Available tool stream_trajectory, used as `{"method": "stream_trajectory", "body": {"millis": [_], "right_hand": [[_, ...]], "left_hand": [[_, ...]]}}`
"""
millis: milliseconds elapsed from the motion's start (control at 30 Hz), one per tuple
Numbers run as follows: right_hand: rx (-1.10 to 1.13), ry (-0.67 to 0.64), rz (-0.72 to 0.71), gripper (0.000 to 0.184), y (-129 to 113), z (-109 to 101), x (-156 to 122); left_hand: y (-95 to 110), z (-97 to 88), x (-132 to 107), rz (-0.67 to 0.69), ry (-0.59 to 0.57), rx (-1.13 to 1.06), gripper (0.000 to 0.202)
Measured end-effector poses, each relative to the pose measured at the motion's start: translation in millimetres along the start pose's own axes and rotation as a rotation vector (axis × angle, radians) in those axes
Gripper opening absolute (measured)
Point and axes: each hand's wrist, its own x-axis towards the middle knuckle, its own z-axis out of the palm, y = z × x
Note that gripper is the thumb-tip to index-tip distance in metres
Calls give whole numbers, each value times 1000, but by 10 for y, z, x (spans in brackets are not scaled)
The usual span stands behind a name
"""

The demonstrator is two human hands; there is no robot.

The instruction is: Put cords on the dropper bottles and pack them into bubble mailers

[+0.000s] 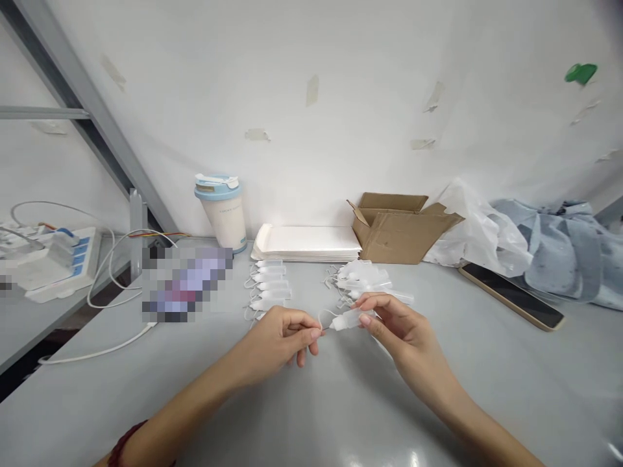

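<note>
My right hand (402, 331) holds a small translucent needle-tip squeeze bottle (346, 319) between thumb and fingers, nozzle pointing left. A thin white strap (327, 314) loops from its neck to my left hand (291, 334). The thumb and forefinger of that hand pinch the strap's end at the tip of the thin needle; the small cap there is mostly hidden by the fingers. Similar bottles (272, 285) lie in a column behind my left hand, nozzles to the left. Behind my right hand, several more bottles (363, 275) are heaped loosely.
White flat envelopes (311, 241) are stacked by the wall, beside an open cardboard box (406, 233). A lidded cup (224, 217) stands left of them. On the right lie a phone (511, 295), a plastic bag (481, 227) and blue cloth (559, 253). A power strip (73, 266) with cables sits left.
</note>
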Motion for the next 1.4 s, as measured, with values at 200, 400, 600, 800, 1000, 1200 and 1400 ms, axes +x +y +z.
{"method": "stream_trajectory", "body": {"millis": [200,400,600,800,1000,1200,1400], "right_hand": [[-2,-5,-7,9,12,1,-7],[-57,11,-99,9,62,29,-32],[-238,-45,-95,10,83,31,-40],[-288,-95,-135,14,120,46,-71],[-239,-129,-149,16,179,92,-107],[-245,-140,-160,14,212,119,-138],[-244,-126,-168,15,185,110,-138]], "left_hand": [[-19,-3,9,11,-9,-65,26],[-26,4,15,7,29,-73,26],[-2,-8,0,1,72,-16,24],[-16,-1,3,-5,59,-3,20],[-41,-2,6,-2,50,2,21],[-43,16,-3,-25,42,7,22],[-29,-39,12,-19,9,-41,22]]}}
